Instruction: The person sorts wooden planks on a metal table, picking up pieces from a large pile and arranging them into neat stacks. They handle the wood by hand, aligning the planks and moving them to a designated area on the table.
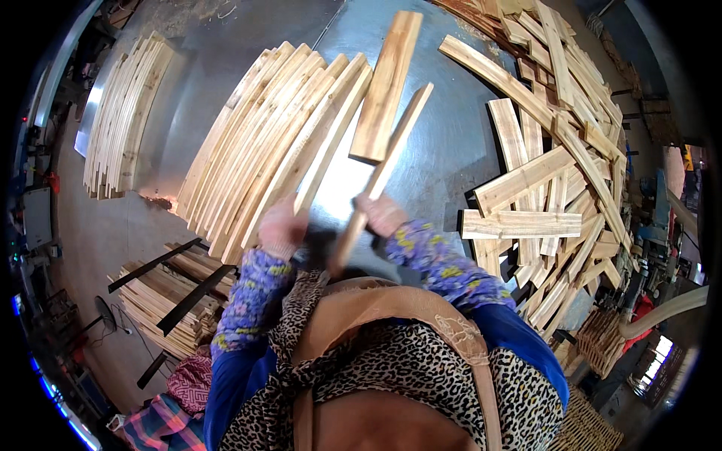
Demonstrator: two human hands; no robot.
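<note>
My right hand (382, 214) is closed round a narrow wooden strip (398, 143), which slants from the far right down toward my apron. At the near end of a row of wooden boards (274, 128) standing on edge, my left hand (283, 227) grips the rightmost board (336, 139); its fingers are slightly blurred. Just beyond the strip lies a wider loose plank (387, 86), flat on the metal table (429, 180). Both forearms wear flowered purple sleeves.
A jumbled heap of planks (526, 180) covers the table's right side. Another stack of boards (128, 116) stands at the far left. Below the left edge, more boards (165, 304) lie beside black metal bars (194, 299). A standing fan (105, 314) is at the left.
</note>
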